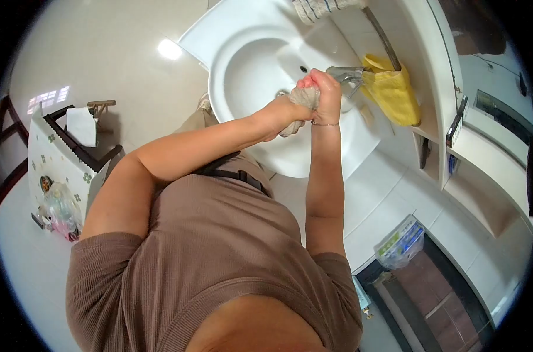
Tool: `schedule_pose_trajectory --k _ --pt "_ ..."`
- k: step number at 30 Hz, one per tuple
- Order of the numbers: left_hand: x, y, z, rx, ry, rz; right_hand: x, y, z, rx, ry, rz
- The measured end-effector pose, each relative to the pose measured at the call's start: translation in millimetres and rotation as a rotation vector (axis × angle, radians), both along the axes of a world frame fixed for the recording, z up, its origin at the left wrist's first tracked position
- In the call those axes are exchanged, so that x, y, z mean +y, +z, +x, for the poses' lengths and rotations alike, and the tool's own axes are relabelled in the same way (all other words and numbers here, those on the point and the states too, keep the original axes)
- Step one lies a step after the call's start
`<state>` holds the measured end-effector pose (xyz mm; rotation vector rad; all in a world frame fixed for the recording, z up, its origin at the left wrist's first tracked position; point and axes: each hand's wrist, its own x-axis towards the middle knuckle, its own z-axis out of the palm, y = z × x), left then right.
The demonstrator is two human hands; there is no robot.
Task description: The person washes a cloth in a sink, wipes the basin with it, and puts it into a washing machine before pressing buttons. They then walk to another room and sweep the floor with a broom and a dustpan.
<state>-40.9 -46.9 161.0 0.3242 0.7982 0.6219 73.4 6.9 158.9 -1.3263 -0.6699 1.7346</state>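
Note:
Over the white washbasin [231, 64], my left hand [281, 114] and my right hand [326, 91] are both closed around a bunched, twisted grey-beige cloth [305, 97]. One end of the cloth sticks out below my left hand, and a fold shows between the two hands. My right hand, with a thin bracelet at its wrist, is close beside the metal faucet [347, 74]. Whether water is running cannot be made out. The fingers of my left hand are partly hidden behind the cloth and wrist.
A yellow cloth [392, 94] and a striped towel [325, 8] hang from a rail right of the basin. White shelving [471, 199] curves along the right. At left stands a table with a patterned cover [61, 152], bearing a plastic bag [61, 202]. A plastic-wrapped pack [400, 242] is at lower right.

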Motion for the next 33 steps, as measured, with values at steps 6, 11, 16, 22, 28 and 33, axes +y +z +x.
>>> schedule_pose_trajectory --k 6,11,16,22,28,33 --pt "-3.2 -38.6 8.7 0.24 0.067 0.285 3.1 -20.0 -4.1 -0.159 0.035 0.034" --pt "-6.3 -55.4 16.1 0.519 0.073 0.284 5.1 -26.8 -11.7 -0.655 0.158 0.115" --pt "6.3 -63.5 3.6 0.43 -0.057 0.28 2.2 -43.4 -7.4 -0.686 0.142 0.139" --pt "23.4 -23.9 -30.5 -0.161 -0.265 -0.119 -14.7 -22.1 23.5 0.456 0.162 0.2" --pt "9.6 -15.6 -13.6 -0.619 -0.286 -0.303 -14.5 -14.9 22.3 0.733 0.128 0.323" --pt "4.4 -13.0 -0.1 -0.128 -0.247 -0.026 -8.1 -4.6 22.3 0.289 0.034 0.152"
